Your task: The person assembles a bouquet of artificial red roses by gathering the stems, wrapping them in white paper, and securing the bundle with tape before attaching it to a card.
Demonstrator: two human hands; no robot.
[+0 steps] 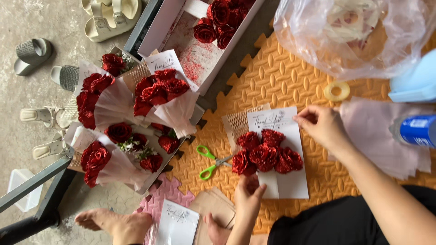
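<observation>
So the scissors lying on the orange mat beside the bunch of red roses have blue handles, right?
Not quite: the head view shows the scissors have green handles. They do lie on the orange mat, beside the bunch of red roses.

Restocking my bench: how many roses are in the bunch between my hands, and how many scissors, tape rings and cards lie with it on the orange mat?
Glittery red paper roses: 5
Green-handled scissors: 1
Pale yellow tape ring: 1
White paper card under the roses: 1
Total: 8
</observation>
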